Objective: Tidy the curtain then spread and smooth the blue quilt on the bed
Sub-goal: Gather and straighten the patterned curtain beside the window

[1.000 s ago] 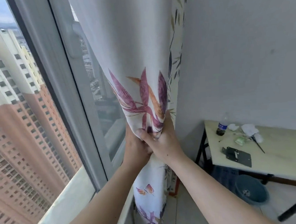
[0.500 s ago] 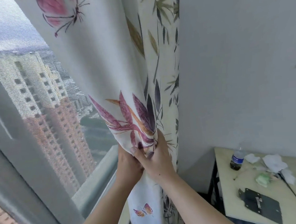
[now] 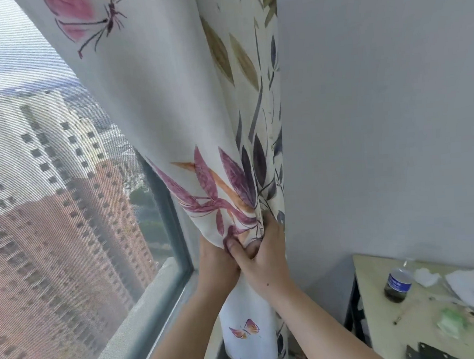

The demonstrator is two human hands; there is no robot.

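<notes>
There was one white curtain printed with purple leaves and butterflies (image 3: pixel 169 114), and two hands gripped it: the left hand (image 3: pixel 215 260) and the right hand (image 3: pixel 265 257), side by side. One window with a grey frame (image 3: pixel 165 212) stood to the left. One pale rectangular counter (image 3: pixel 380 320) stood at the near right, and on it there were one clear plastic bottle with a blue label (image 3: pixel 398 283), two crumpled white tissues (image 3: pixel 469 286), one green crumpled wad (image 3: pixel 452 324) and one flat black plate (image 3: pixel 430 353).
</notes>
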